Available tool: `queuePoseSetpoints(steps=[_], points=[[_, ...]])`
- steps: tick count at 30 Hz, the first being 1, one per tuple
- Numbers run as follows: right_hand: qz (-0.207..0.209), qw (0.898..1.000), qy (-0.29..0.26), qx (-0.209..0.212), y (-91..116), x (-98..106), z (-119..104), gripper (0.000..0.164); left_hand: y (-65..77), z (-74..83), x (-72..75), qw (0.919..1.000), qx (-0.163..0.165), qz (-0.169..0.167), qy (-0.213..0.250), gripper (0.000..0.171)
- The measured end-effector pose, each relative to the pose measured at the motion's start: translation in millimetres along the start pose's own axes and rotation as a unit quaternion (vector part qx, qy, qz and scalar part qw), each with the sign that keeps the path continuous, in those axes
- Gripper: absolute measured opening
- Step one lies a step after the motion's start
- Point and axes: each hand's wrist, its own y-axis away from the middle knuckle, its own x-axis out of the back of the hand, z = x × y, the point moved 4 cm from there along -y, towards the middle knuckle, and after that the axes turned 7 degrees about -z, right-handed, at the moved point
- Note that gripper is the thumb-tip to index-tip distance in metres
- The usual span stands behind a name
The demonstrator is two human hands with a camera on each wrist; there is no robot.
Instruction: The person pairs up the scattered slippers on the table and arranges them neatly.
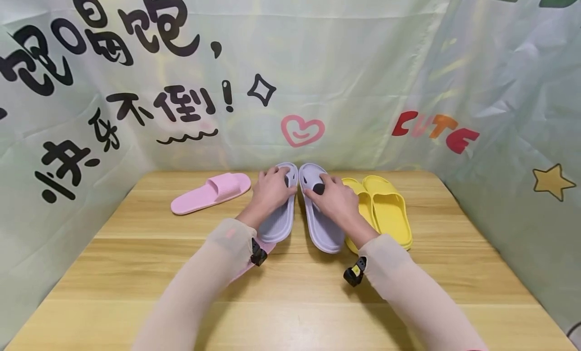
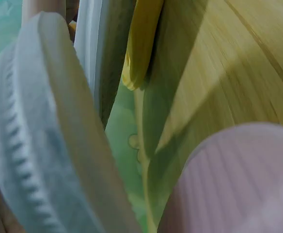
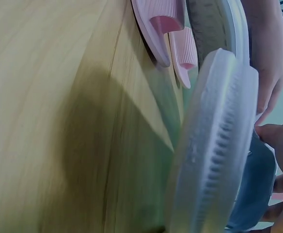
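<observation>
A pair of lavender slippers with dark patches on the straps is held side by side, toes toward the back wall. My left hand [image 1: 271, 193] grips the left lavender slipper [image 1: 280, 224] by its strap. Around the strap of the right lavender slipper [image 1: 326, 234], my right hand [image 1: 335, 199] has its thumb and fingers. Both slippers are raised off the table, with shadows under them in the right wrist view, where the sole edge [image 3: 214, 145] shows up close. Their toes nearly meet, while the heels spread apart.
One pink slipper [image 1: 195, 202] lies at the back left of the wooden table [image 1: 290, 310]. Another pink slipper [image 1: 242, 271] is mostly hidden under my left wrist. Two yellow slippers [image 1: 391, 220] stand together beside my right hand. Printed cloth walls [image 1: 363, 78] enclose the table.
</observation>
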Motion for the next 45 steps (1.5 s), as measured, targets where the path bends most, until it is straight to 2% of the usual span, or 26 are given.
queuePoseSetpoints(steps=[6,12,21,26,33,38,41,45], points=[[0.003,1.0,-0.003,-0.012,-5.1,-5.1,0.9,0.076,-3.0,5.8,-9.9,0.9994,0.023,-0.01,0.021,0.06],[0.018,1.0,-0.001,-0.015,-7.5,-10.7,3.0,0.078,-3.4,8.2,-18.0,0.9988,0.036,-0.003,0.033,0.06],[0.002,1.0,0.013,-0.011,-9.2,-22.2,-2.3,0.08,-1.9,-7.0,-26.0,0.9988,0.046,-0.004,0.019,0.062],[0.007,0.999,0.041,-0.002,-9.9,-28.2,-4.8,0.079,-2.1,-14.0,-29.2,0.9989,0.045,-0.004,0.009,0.06],[0.025,0.998,0.064,0.016,-6.5,-34.9,-6.8,0.077,1.7,-13.5,-36.9,0.9998,0.019,-0.006,0.005,0.053],[0.028,0.996,0.072,0.036,-5.1,-38.5,-6.5,0.069,4.6,-15.3,-39.1,0.9995,-0.029,-0.004,-0.013,0.042],[0.026,0.993,0.086,0.07,-5.3,-41.5,-6.0,0.06,5.6,-18.7,-37.8,0.9979,-0.056,-0.008,-0.031,0.038],[0.019,0.985,0.104,0.134,-4.6,-45.7,-7.6,0.055,5.7,-24.2,-35.6,0.9959,-0.077,-0.018,-0.044,0.045]])
